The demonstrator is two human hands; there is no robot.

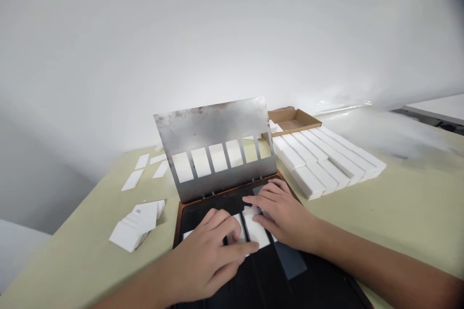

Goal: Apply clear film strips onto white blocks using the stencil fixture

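A black tray with a brown rim (188, 212) lies in front of me, its hinged metal lid (213, 128) standing upright with several rectangular slots. White flat rectangular pieces (255, 231) lie in the tray's slots. My left hand (206, 256) rests on the pieces at the left, fingers stretched flat, thumb pointing right. My right hand (281, 210) lies flat over the pieces at the right, fingers spread and pointing left. Neither hand grips anything.
A fanned stack of white cards (136, 224) lies left of the tray, with loose cards (132, 179) farther back. Rows of white boxes (326, 159) and an open cardboard box (295, 119) sit at the right on the pale green table (406, 203).
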